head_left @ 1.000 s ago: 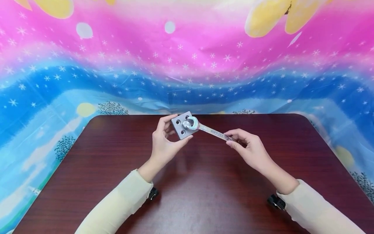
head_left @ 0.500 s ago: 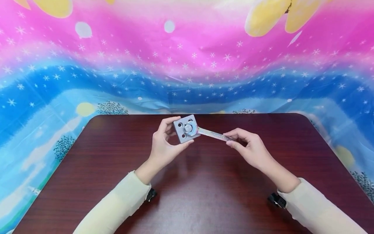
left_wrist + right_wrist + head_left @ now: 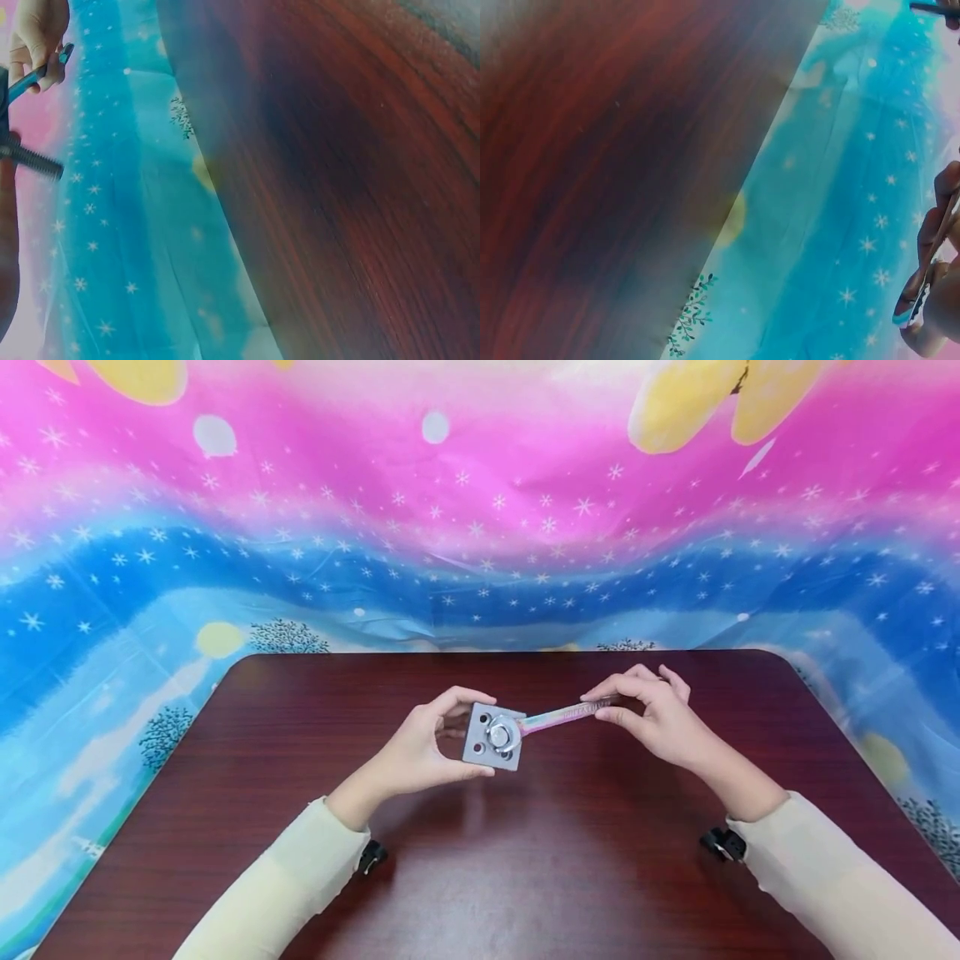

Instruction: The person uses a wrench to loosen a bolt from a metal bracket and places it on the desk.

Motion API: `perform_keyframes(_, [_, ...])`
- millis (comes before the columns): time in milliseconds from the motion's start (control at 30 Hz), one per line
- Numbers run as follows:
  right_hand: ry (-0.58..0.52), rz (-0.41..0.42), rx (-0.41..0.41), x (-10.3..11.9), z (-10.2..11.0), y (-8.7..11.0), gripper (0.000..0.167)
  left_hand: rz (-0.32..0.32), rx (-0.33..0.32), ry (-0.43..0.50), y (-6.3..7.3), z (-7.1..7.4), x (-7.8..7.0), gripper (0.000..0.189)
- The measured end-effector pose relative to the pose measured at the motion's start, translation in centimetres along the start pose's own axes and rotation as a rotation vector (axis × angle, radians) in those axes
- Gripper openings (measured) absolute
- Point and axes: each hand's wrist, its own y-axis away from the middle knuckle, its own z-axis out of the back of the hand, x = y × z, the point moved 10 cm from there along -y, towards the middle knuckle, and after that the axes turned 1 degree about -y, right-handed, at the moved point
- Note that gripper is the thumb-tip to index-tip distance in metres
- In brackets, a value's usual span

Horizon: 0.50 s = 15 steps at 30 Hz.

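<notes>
Wrench (image 3: 558, 717) is what's changed most in the head view. A second ago its handle sloped down toward the right hand (image 3: 651, 710) and its jaw sat a bit off the bolt (image 3: 499, 737); now it's round the bolt head and the handle points up toward the far right corner of the surface (image 3: 495, 877). Metal plate (image 3: 478, 733) has come closer to the near edge too, and twisted the other way. It's held up in the air over the surface, roughly midway between the left and right edges. Left hand (image 3: 420, 747) has it gripped by its sides, thumb nearest the near edge, fingers opposite. Right hand is pinching the end of the handle. I'd read that as the wrench properly seated and a bit of turn put in, though I can't tell if the bolt went round with it.

Left wrist cam: threaded end (image 3: 37, 161) of the bolt sticks out past the plate, so it probably goes right through. Right hand shows beyond it, on the wrench.

Right wrist cam: just a slice of right hand, wrench between thumb and fingers. Pretty dark, tbh.
</notes>
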Motion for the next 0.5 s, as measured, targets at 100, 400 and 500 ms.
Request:
perform_keyframes(100, [-0.006,0.023,0.032,-0.1,-0.2,-0.5,0.024,0.029,0.131,0.036,0.1,-1.2,0.4,0.074])
perform_keyframes(400, [0.0,0.135,0.213,0.4,-2.1,-1.9,0.029,0.083,0.511,0.119,1.1,-5.8,0.8,0.068])
perform_keyframes(500, [-0.001,0.158,0.273,0.6,-2.8,-2.2,0.027,0.115,0.565,0.13,1.3,-6.6,0.9,0.068])
